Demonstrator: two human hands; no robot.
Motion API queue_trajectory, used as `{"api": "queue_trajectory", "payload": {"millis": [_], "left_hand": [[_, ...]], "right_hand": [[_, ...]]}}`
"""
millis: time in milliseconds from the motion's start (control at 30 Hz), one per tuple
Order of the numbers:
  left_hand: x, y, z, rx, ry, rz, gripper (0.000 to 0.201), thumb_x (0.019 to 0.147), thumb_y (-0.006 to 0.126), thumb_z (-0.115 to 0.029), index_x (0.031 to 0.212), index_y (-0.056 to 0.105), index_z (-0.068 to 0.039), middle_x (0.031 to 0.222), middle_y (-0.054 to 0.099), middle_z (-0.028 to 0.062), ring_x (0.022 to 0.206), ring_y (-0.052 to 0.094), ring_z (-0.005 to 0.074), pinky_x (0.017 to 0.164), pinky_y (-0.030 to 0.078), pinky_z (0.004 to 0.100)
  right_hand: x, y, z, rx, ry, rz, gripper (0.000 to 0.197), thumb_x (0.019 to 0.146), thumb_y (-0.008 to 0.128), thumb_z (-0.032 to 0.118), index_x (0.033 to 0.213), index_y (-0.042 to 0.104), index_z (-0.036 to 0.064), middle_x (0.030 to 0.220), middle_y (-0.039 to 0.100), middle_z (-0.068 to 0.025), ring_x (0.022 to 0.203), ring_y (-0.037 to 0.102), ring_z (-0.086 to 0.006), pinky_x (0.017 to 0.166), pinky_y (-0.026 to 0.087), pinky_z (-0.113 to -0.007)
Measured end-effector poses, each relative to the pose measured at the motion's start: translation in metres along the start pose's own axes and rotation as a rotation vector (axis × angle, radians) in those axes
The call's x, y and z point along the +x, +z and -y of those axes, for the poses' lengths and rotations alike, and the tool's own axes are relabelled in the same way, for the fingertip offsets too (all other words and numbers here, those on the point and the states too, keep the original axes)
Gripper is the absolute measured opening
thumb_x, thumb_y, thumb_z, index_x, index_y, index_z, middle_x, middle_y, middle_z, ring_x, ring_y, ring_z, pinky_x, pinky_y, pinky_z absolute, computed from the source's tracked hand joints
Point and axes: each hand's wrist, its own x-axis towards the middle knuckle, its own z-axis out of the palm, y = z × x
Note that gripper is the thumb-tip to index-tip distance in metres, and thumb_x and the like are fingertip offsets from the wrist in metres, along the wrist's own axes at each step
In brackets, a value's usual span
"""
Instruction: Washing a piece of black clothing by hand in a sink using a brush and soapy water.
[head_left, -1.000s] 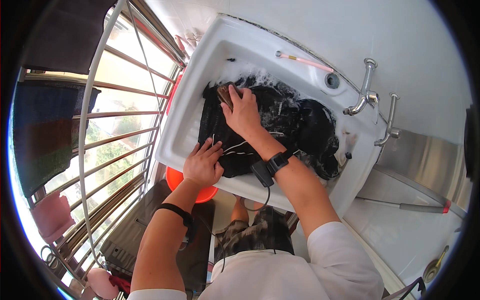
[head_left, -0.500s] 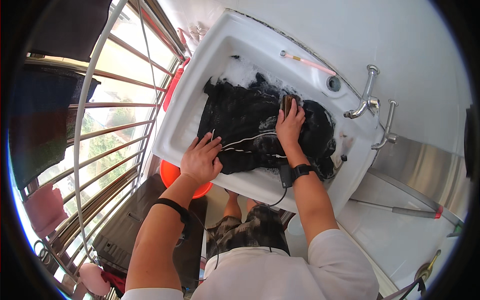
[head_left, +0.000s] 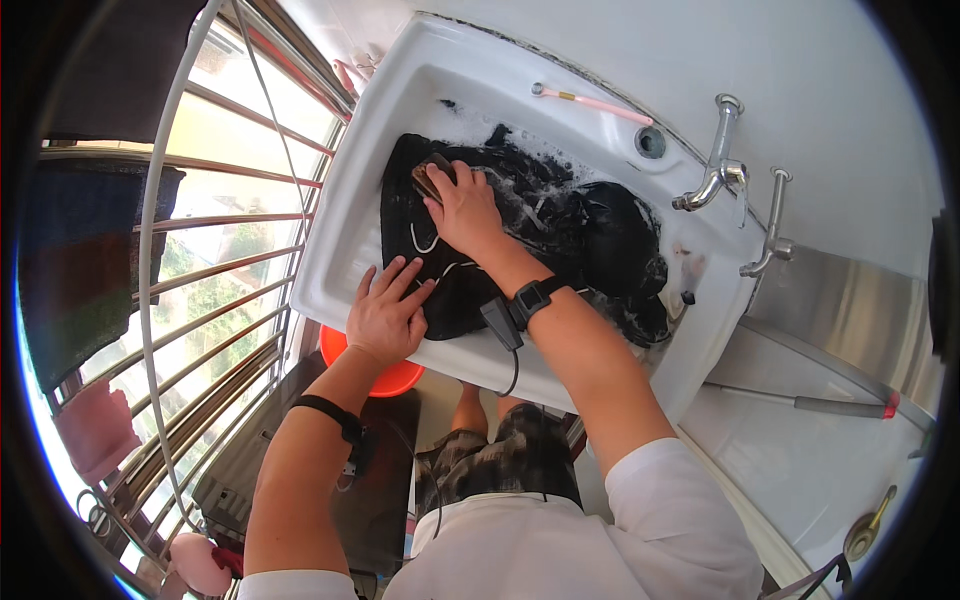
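A wet black garment (head_left: 610,235) with a white drawstring (head_left: 424,246) lies spread in the white sink (head_left: 345,215), with suds (head_left: 470,122) along its far side. My right hand (head_left: 468,210) is closed around a brown scrub brush (head_left: 430,178), which rests on the garment's far left part. The brush's bristles are hidden beneath it. Close to the sink's front left edge, my left hand (head_left: 385,312) lies flat on the garment with its fingers spread, pressing the cloth down.
Two metal taps, one larger (head_left: 722,165) and one smaller (head_left: 775,225), stick out from the right wall. A pink-handled stick (head_left: 600,103) lies on the sink's back ledge beside a round hole (head_left: 650,143). Below the front edge is an orange basin (head_left: 400,379). Window bars (head_left: 225,220) line the left.
My right hand has carried the brush leftward across the garment, from its middle right to its far left part. My left hand stays on the cloth. The view has shifted slightly.
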Motion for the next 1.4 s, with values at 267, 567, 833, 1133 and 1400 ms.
{"api": "queue_trajectory", "payload": {"millis": [267, 567, 833, 1133, 1400], "left_hand": [[-0.006, 0.000, 0.004, -0.113, -0.048, 0.005, 0.040, 0.084, 0.063, -0.022, 0.122, 0.075, -0.016, 0.146, 0.061, 0.0089, 0.142, 0.050, 0.0326, 0.118, 0.039, 0.0507], [-0.008, 0.003, 0.006, -0.067, -0.066, -0.032, 0.037, 0.082, 0.064, -0.023, 0.116, 0.077, -0.015, 0.143, 0.063, 0.0057, 0.140, 0.051, 0.0300, 0.116, 0.041, 0.0495], [0.003, 0.005, 0.001, -0.088, -0.027, -0.040, 0.039, 0.077, 0.062, -0.015, 0.112, 0.077, -0.010, 0.138, 0.067, 0.0081, 0.137, 0.055, 0.0323, 0.114, 0.044, 0.0477], [-0.002, 0.004, 0.003, -0.085, -0.038, -0.072, 0.032, 0.082, 0.063, -0.018, 0.109, 0.078, -0.011, 0.137, 0.068, 0.0049, 0.137, 0.056, 0.0285, 0.112, 0.046, 0.0468], [-0.005, 0.007, 0.004, -0.106, -0.056, -0.094, 0.032, 0.083, 0.062, -0.018, 0.110, 0.078, -0.011, 0.136, 0.068, 0.0045, 0.136, 0.057, 0.0286, 0.112, 0.047, 0.0468]], "right_hand": [[-0.058, -0.035, -0.026, -0.037, 0.155, -0.193, 0.057, 0.094, 0.072, 0.023, 0.145, 0.052, 0.0087, 0.138, 0.050, -0.0247, 0.118, 0.053, -0.0457, 0.101, 0.045, -0.055], [-0.089, -0.018, -0.011, 0.232, 0.084, -0.222, 0.060, 0.098, 0.069, 0.023, 0.149, 0.043, 0.0052, 0.135, 0.046, -0.0306, 0.119, 0.049, -0.0494, 0.106, 0.040, -0.058], [-0.024, -0.009, -0.041, -0.045, 0.259, -0.215, 0.051, 0.096, 0.069, 0.025, 0.142, 0.055, 0.0089, 0.132, 0.052, -0.0273, 0.115, 0.055, -0.0472, 0.095, 0.048, -0.056], [-0.050, -0.020, -0.047, -0.099, 0.087, -0.118, 0.049, 0.095, 0.069, 0.031, 0.141, 0.060, 0.0160, 0.134, 0.055, -0.0237, 0.115, 0.056, -0.0446, 0.097, 0.050, -0.054], [-0.058, -0.016, -0.037, 0.054, 0.271, -0.246, 0.061, 0.095, 0.069, 0.019, 0.148, 0.043, 0.0033, 0.136, 0.045, -0.0324, 0.122, 0.049, -0.0509, 0.104, 0.043, -0.057]]}}
